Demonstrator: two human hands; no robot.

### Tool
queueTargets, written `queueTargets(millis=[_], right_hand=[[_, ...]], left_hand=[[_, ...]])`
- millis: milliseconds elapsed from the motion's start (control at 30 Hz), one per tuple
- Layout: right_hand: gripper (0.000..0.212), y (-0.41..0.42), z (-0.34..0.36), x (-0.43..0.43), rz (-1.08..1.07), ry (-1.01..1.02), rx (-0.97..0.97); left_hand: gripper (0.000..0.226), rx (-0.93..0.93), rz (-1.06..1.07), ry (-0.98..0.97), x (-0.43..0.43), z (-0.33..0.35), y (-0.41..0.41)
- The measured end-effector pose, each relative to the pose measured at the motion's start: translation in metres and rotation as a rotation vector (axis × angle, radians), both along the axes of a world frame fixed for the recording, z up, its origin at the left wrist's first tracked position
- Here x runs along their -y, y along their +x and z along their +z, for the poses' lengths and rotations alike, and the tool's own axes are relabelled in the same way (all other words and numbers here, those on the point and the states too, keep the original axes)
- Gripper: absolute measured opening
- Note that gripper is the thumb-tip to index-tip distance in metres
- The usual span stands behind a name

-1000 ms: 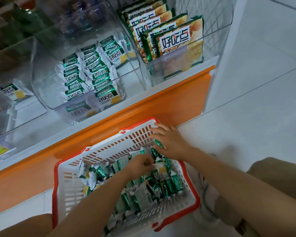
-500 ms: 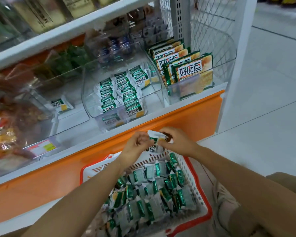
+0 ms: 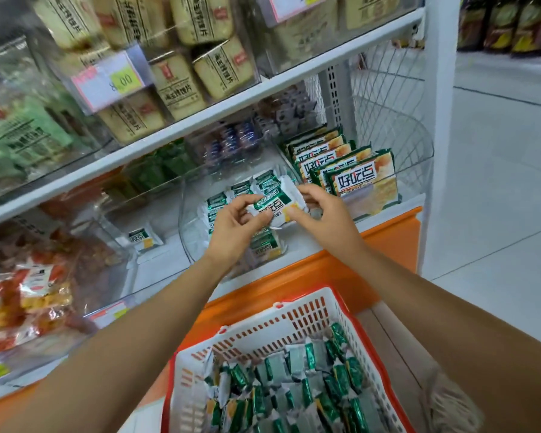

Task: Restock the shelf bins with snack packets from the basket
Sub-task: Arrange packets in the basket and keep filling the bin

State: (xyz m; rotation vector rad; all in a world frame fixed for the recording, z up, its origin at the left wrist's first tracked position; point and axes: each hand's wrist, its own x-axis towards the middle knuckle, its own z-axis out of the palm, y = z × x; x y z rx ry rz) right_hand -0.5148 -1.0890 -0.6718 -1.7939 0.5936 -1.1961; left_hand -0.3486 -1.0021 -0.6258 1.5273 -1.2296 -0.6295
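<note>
snack packet (image 3: pixel 274 207) pinched at its ends by left hand (image 3: pixel 234 228) and right hand (image 3: pixel 324 214), over clear bin (image 3: pixel 186 226).

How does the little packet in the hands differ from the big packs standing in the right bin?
The held packet is smaller than the big packs. It is mostly white with a green band; the big packs are green-edged with a yellow-orange picture. The left hand and right hand pinch it in the air; the big packs stand upright in a row. Both seem to bear the same brand lettering.
</note>
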Motion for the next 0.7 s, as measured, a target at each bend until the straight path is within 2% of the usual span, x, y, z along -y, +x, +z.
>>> queueTargets(millis=[167,300,433,533,700], right_hand=[[0.041,0.012,0.003,0.023,-0.242,-0.186,-0.03],[0.048,0.015,-0.009,0.039,-0.179,-0.28,-0.208],[0.055,0.016,-0.015,0.054,-0.085,-0.514,-0.462],[0.057,0.019,-0.014,0.066,-0.093,-0.606,-0.497],[0.06,0.024,-0.016,0.071,-0.147,-0.607,-0.487]], left_hand=[[0.03,0.122,0.168,0.032,0.039,0.008,0.023],[0.025,0.198,0.235,0.108,0.071,-0.001,0.04],[0.027,0.276,0.263,0.124,0.095,-0.015,0.048],[0.029,0.273,0.275,0.138,0.112,-0.027,0.053],[0.032,0.306,0.259,0.18,0.129,-0.036,0.065]])
